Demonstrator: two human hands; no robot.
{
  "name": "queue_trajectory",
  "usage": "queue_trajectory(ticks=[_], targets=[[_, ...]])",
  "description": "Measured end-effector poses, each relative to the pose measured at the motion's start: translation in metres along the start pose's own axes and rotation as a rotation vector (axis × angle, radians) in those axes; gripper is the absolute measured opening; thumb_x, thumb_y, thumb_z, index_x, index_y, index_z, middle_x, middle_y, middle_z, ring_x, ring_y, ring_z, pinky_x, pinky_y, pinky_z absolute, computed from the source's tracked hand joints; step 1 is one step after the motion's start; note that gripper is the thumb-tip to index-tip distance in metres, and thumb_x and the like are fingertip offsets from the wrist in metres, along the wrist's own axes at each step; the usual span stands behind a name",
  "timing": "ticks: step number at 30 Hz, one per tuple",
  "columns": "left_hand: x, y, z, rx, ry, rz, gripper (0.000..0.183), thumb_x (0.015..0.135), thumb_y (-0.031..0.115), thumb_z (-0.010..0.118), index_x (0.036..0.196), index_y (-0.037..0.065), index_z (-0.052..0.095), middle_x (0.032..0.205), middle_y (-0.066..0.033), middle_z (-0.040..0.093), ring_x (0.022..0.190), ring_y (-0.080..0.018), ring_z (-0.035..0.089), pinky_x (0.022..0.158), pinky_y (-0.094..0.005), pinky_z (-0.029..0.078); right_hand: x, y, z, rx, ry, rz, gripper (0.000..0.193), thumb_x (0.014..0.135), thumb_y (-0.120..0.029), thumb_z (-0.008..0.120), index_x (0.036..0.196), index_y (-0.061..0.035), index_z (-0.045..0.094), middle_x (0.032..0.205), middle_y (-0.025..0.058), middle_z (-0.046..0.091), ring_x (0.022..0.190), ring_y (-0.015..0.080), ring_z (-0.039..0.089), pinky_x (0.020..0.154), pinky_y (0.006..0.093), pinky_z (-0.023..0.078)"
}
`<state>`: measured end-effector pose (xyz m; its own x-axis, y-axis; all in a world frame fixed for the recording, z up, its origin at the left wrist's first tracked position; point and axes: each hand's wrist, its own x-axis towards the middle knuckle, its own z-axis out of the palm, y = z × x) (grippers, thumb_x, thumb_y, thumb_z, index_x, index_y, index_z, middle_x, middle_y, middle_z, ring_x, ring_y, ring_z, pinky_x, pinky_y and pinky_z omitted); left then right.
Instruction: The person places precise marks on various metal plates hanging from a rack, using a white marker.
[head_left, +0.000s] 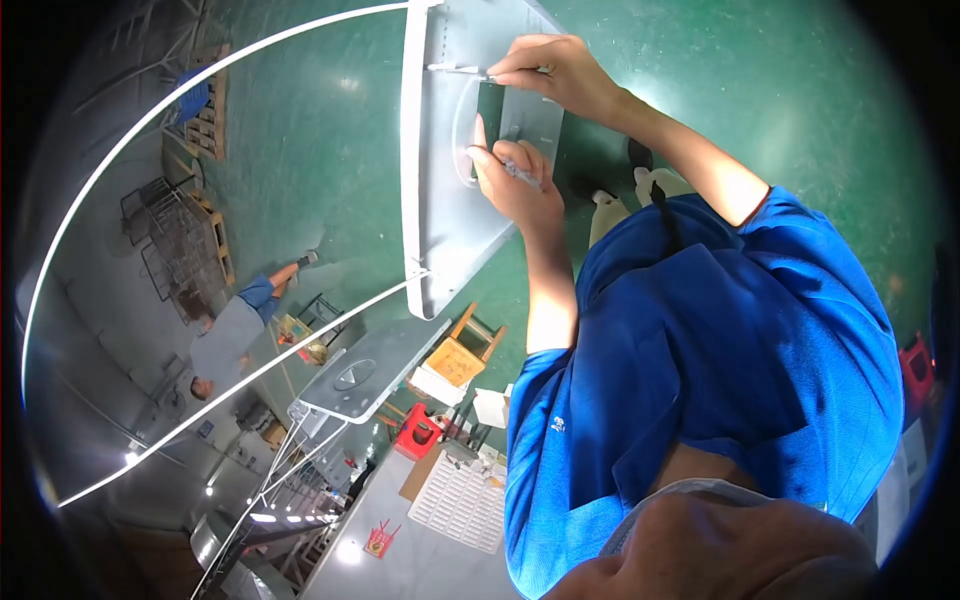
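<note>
A grey panel with a pale rim (455,235) stands in front of me at the upper middle, with a dark rectangular opening in it. My right hand (555,75) pinches a small, thin metal-looking piece (490,78) at the opening's far corner. Beside its fingertips lies a short white rod (452,68) along the panel. Lower down, my left hand (515,180) stretches its index finger along the opening. Its other fingers curl around a crinkled clear plastic thing (522,174) that I cannot name more exactly. A clear curved edge shows around the opening.
A long white tube (300,25) curves out leftward from the panel. A second grey panel (350,378) with an oval hole stands below it. Nearby are a wooden stool (457,360), a red stool (417,432) and a white slotted tray (460,505). Another person (225,340) is at the left.
</note>
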<state>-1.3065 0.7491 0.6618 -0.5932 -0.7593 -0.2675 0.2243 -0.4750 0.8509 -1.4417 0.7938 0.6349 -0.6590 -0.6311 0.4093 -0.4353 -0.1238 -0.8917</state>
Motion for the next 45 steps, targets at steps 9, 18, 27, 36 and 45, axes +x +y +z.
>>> queue_trajectory(ticks=[9, 18, 27, 36, 45], targets=[[-0.012, -0.011, -0.006, 0.023, -0.012, 0.000, 0.055, 0.096, 0.041, 0.029, 0.131, -0.001, 0.033, 0.052, 0.0029, 0.029, 0.041, -0.0057, 0.028, 0.033, -0.0192, 0.022, -0.019, 0.003, 0.004, -0.049, 0.006, -0.003, 0.010, 0.076, -0.010, 0.064, 0.084, -0.0032, 0.064, 0.073, 0.0073, 0.060, 0.065, 0.0210, 0.058, 0.057, 0.0296, 0.045], [-0.034, -0.020, -0.022, 0.042, -0.194, -0.118, 0.067, 0.091, 0.056, 0.025, 0.127, 0.002, 0.041, 0.054, 0.0033, 0.031, 0.043, -0.0070, 0.027, 0.035, -0.0200, 0.021, -0.037, -0.012, -0.007, 0.236, 0.088, 0.281, 0.019, 0.075, -0.018, 0.069, 0.080, -0.0048, 0.056, 0.066, 0.0051, 0.059, 0.056, 0.0128, 0.056, 0.049, 0.0247, 0.043], [-0.050, -0.049, -0.043, -0.012, -0.151, -0.470, 0.064, 0.087, 0.065, 0.020, 0.082, 0.009, 0.052, 0.053, 0.0001, 0.040, 0.038, -0.0096, 0.033, 0.033, -0.0228, 0.024, -0.092, -0.036, -0.001, -0.404, -0.553, -0.116, 0.008, 0.067, -0.018, 0.059, 0.069, -0.0131, 0.065, 0.072, 0.0021, 0.055, 0.074, 0.0218, 0.057, 0.064, 0.0351, 0.046], [-0.040, -0.059, -0.040, -0.061, -0.096, -0.360, 0.052, 0.093, 0.049, 0.029, 0.098, 0.004, 0.054, 0.056, 0.0009, 0.037, 0.043, -0.0081, 0.035, 0.036, -0.0210, 0.025, -0.086, 0.000, -0.008, 0.542, -0.302, 0.585, 0.009, 0.080, -0.012, 0.060, 0.077, -0.0034, 0.062, 0.070, 0.0023, 0.058, 0.062, 0.0131, 0.057, 0.060, 0.0263, 0.048], [-0.025, -0.047, -0.014, 0.047, 0.045, -0.166, 0.032, 0.095, 0.019, 0.033, 0.120, 0.002, 0.044, 0.055, -0.0002, 0.036, 0.041, -0.0072, 0.033, 0.034, -0.0205, 0.025, -0.044, 0.045, -0.006, 0.163, -0.048, 0.305, 0.014, 0.078, -0.009, 0.061, 0.089, -0.0032, 0.067, 0.075, 0.0050, 0.062, 0.063, 0.0134, 0.057, 0.057, 0.0258, 0.045]])
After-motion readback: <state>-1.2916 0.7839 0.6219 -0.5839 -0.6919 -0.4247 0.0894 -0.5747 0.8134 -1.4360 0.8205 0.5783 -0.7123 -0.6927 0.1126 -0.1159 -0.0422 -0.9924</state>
